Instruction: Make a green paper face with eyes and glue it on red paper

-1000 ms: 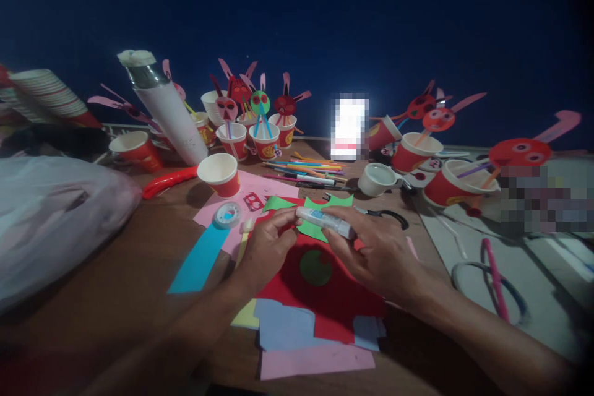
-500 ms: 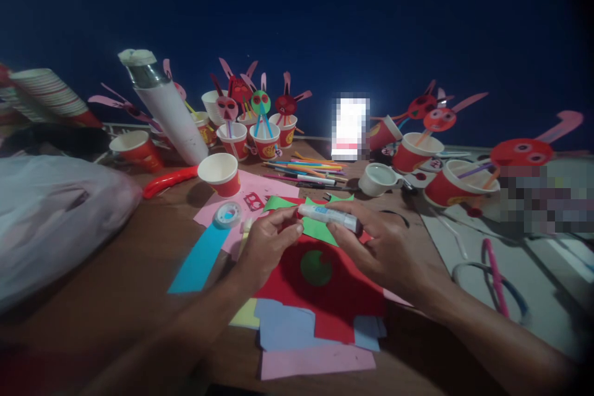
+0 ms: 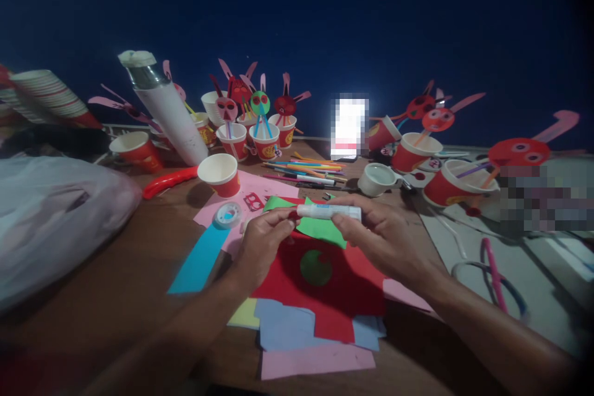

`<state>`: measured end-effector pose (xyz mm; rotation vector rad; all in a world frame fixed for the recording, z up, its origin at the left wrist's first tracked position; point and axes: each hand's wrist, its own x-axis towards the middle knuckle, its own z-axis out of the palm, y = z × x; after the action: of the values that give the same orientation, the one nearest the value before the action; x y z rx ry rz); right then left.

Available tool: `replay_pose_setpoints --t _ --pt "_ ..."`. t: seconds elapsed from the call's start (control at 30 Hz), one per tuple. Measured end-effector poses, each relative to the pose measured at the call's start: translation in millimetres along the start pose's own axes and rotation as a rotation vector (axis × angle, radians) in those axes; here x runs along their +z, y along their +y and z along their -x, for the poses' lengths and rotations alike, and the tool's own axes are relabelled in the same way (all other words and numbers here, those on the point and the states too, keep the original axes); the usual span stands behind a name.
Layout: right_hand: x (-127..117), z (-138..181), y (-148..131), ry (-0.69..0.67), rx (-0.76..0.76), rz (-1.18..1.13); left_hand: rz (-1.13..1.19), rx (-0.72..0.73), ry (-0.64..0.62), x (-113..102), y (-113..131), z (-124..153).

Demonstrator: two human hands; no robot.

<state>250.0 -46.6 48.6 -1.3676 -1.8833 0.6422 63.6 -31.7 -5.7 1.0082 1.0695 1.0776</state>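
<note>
Between the thumb and fingers of my right hand (image 3: 387, 235) lies a white glue stick (image 3: 320, 212), held nearly level with its tip to the left. My left hand (image 3: 260, 244) pinches a small dark red paper piece (image 3: 294, 215) right at that tip; whether glue is on it cannot be seen. Below both hands is a sheet of red paper (image 3: 357, 288) with a green paper circle (image 3: 316, 267) on it, a bite-shaped gap at the circle's upper right. Green paper scraps (image 3: 325, 233) lie just behind the red sheet, partly covered by the hands and glue stick.
A tape roll (image 3: 228, 215) rests on a blue paper strip (image 3: 197, 266). Behind are a paper cup (image 3: 219, 174), several colored sticks (image 3: 306, 168), a white cup (image 3: 377, 179) and a thermos (image 3: 169, 114). A plastic bag (image 3: 60, 216) is left, scissors (image 3: 494, 275) right.
My right hand has turned the glue stick from a slight downward slant to nearly level. My left fingers have shifted slightly, and the small red piece shows more clearly at the tip.
</note>
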Motion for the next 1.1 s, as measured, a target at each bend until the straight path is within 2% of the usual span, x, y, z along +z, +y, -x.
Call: replay_pose_setpoints --t 0.13,0.27,0.4,0.5,0.57,0.63,0.77,0.87,0.97,1.1 --pt "-3 -9 3 -0.014 0.175 -0.276 0.192 -0.082 -0.001 -2 4 -1" --pt "5 -16 25 -0.001 0.229 -0.69 0.353 -0.082 -0.033 -8 6 -4" --pt "19 -13 36 -0.012 0.275 -0.917 0.463 -0.165 -0.122 -8 4 -4" --pt "33 -4 31 -0.123 0.315 -1.029 0.489 -0.136 -0.253 -2 2 2" --pt "41 3 26 -0.203 0.327 -1.084 0.477 -0.077 -0.352 2 1 7" --pt "47 9 20 -0.266 0.319 -1.116 0.437 -0.053 -0.387 5 1 11" --pt "53 16 11 -0.314 0.316 -1.114 0.334 -0.112 -0.299 7 2 17" --pt "55 18 6 -0.329 0.345 -1.099 0.239 -0.132 -0.329 7 2 19" --pt "57 21 2 -0.319 0.296 -1.088 0.179 -0.112 -0.372 6 1 19" --pt "60 23 0 -0.324 0.236 -1.072 0.116 -0.132 -0.319 4 -1 21"
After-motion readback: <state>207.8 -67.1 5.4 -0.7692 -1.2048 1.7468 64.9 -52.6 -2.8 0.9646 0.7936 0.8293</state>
